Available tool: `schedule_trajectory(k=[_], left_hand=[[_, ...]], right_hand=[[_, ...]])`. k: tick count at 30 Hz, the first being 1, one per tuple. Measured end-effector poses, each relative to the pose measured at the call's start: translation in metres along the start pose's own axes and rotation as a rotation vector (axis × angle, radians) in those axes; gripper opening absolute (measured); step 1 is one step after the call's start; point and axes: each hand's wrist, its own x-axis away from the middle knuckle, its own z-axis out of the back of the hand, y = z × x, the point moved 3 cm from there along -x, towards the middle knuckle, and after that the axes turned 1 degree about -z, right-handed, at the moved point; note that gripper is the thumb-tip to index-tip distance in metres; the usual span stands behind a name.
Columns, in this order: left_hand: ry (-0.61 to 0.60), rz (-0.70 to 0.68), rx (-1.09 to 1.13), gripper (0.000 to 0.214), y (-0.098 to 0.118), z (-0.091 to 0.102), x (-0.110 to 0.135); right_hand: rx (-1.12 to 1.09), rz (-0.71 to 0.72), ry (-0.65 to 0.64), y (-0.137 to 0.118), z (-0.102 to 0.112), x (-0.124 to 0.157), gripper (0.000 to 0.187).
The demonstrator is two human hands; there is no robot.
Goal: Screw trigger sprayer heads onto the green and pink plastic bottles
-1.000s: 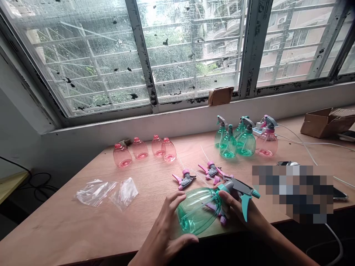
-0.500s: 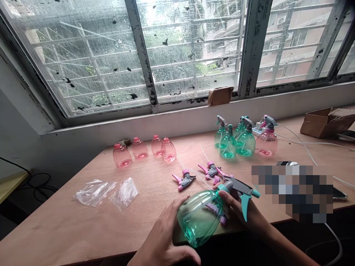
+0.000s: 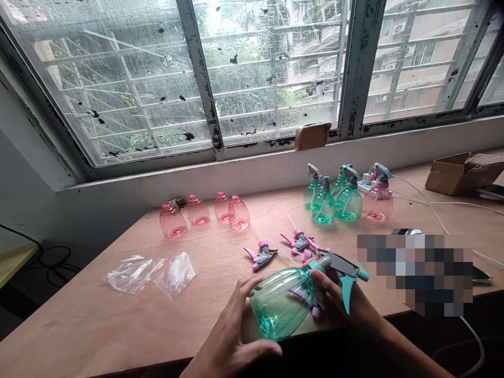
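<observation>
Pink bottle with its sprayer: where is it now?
Head view, right of centre: the pink bottle stands on the table, just right of four green bottles.

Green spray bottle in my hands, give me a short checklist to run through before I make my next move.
1. Right hand gripping the neck of the green spray bottle: ok, fingers and thumb close around it.
2. Left hand firm on the base: cannot tell; it is cupped around it, but pressure doesn't show.
3. Spray head on the neck: ok, in place.
4. Spray head fully tight: cannot tell.
5. Bottle upright: not ok, tilted well over, base toward the left hand.
6. Nearby table free of loose parts: not ok, pink-and-gray spray heads lie close by.
</observation>
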Motion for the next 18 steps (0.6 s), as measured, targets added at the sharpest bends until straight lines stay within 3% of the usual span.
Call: schedule_trajectory(k=[4, 9, 18], left_hand=[[0.019, 0.038, 0.017, 0.094, -0.0039, -0.0014, 0.0021], [-0.051, 0.096, 0.099, 0.074, -0.0038, -0.0022, 0.0027], [-0.055, 0.07, 0.065, 0.062, -0.0062, 0.001, 0.0014]], right_hand=[[-0.038, 0.007, -0.002, 0.0009, 0.0004, -0.0004, 0.047], [-0.047, 0.003, -0.012, -0.0012, 0.0006, -0.0005, 0.052], [-0.019, 0.012, 0.021, -0.0032, 0.0018, -0.0002, 0.049]])
